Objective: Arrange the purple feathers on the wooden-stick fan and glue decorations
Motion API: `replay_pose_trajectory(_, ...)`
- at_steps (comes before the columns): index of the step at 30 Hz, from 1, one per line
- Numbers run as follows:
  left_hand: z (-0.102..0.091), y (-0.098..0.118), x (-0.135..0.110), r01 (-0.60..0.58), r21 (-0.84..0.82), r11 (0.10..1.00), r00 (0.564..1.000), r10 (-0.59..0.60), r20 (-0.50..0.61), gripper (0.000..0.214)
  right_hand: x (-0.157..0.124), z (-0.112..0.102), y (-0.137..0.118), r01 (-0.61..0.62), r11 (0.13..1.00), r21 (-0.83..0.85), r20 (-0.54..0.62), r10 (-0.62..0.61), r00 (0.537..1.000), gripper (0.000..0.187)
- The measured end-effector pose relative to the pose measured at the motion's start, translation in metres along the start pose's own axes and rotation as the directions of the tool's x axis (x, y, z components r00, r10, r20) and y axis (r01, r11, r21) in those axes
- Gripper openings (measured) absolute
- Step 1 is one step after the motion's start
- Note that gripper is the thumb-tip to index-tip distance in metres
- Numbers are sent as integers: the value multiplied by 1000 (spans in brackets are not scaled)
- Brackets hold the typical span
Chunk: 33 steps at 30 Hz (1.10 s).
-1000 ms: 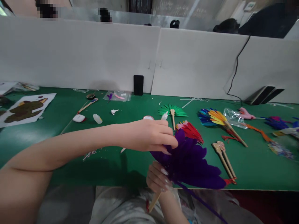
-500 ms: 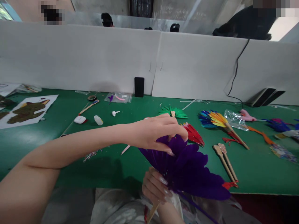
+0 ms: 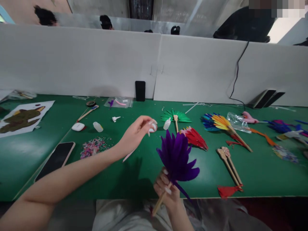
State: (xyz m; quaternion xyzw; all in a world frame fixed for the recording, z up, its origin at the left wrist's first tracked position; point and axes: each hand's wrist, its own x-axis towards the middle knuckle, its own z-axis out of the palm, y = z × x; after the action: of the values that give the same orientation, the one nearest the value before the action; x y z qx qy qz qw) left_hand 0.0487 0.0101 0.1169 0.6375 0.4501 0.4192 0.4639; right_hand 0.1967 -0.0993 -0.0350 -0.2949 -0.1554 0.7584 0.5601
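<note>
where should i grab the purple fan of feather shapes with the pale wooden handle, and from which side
Probably by the bare lower end of its pale wooden handle, from the person's left: it slants down that way, sticking out below the right hand, while the purple feather shapes spread above.

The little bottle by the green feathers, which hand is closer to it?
Left. The left hand is a little to the bottle's left, not touching it. The right hand is farther, lower in the picture, holding the purple feather fan by its wooden handle.
</note>
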Motion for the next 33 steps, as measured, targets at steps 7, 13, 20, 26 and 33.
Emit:
replay_pose_trajectory(7,25,-9,-43,566,-626,536,818,-459,346,46,4,4,-11,-11,993,120,-33,15,999,40)
replay_pose_trajectory(13,26,9,-52,509,-759,406,837,-441,325,48,5,3,-9,4,997,73,-81,1,997,42)
replay_pose_trajectory(20,27,12,-64,482,-838,256,828,-447,339,34,8,8,-13,61,995,-78,-55,-65,996,34)
replay_pose_trajectory(26,26,3,-69,442,-880,172,817,-484,315,23,10,18,-27,81,973,-215,-1,-83,997,33)
replay_pose_trajectory(33,31,-17,-70,318,-924,213,872,-447,197,30,5,24,-36,63,935,-348,-70,-93,993,29)
